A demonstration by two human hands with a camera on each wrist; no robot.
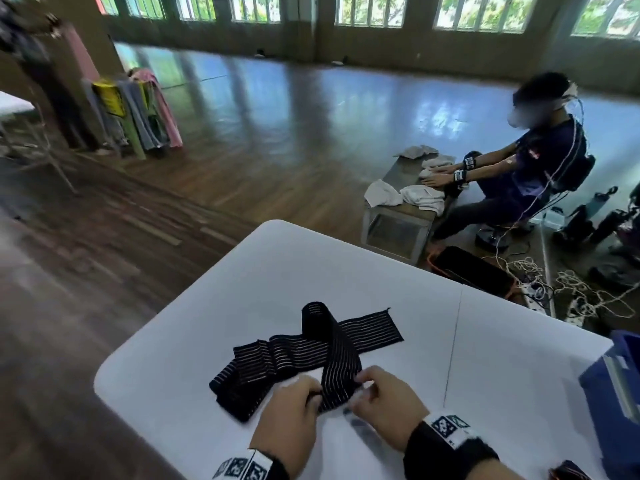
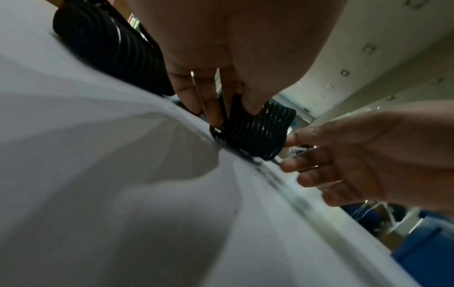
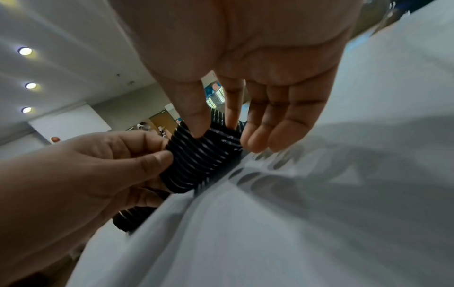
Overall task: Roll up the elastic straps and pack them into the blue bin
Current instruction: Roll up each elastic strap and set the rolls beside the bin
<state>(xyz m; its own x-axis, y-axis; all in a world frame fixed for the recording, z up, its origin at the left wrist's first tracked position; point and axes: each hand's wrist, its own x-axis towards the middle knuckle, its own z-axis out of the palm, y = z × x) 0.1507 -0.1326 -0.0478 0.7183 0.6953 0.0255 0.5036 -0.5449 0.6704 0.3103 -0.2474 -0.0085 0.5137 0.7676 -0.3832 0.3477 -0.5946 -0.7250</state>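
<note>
A black elastic strap (image 1: 311, 344) with thin white stripes lies loosely folded on the white table (image 1: 214, 306). Its near end is curled into a small roll (image 3: 203, 159). My left hand (image 1: 313, 393) pinches that roll from the left, thumb over fingers (image 2: 233, 116). From the right, my right hand (image 1: 363, 384) pinches it between thumb and index finger (image 3: 216, 130), with the other fingers held straight above the table. The blue bin (image 1: 613, 386) stands at the table's right edge, also seen in the left wrist view (image 2: 422, 250).
A black and orange item (image 1: 568, 472) lies at the table's near right corner. The table edge (image 1: 104, 368) curves away close on my left. Beyond the table, a seated person (image 1: 540, 157) works at a low bench, with cables (image 1: 571, 292) on the floor.
</note>
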